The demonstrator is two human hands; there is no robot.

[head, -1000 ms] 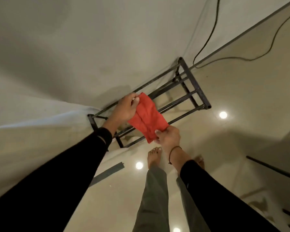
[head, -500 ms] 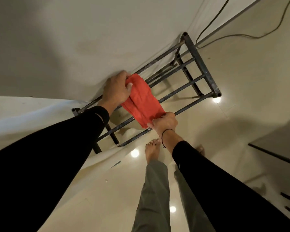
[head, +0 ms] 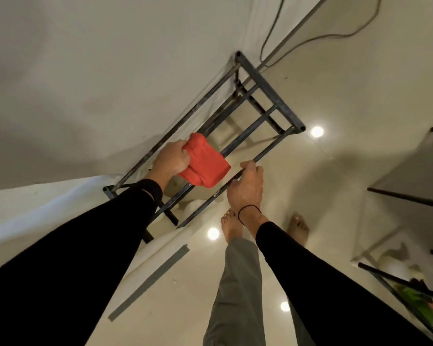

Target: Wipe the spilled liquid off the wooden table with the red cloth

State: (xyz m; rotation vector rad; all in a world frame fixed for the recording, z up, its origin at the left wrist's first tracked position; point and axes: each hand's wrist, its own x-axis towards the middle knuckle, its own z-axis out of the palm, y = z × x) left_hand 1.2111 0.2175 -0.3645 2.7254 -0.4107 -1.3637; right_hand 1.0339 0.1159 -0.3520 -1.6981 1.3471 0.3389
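Observation:
The red cloth hangs folded over the bars of a dark metal rack that stands against the wall. My left hand grips the cloth's bunched left end above the rack's rear rail. My right hand is off the cloth, with its fingers curled round the rack's front bar, just right of the cloth. No spill shows in this view, and I cannot make out a wooden table.
A pale wall fills the upper left, with a cable running down it. My bare feet stand on glossy tiles next to a grey strip. A dark-edged surface and shelving with green items lie to the right.
My right hand has let go of the cloth's lower corner and moved onto the rack's front bar. The cloth is now bunched in my left hand alone.

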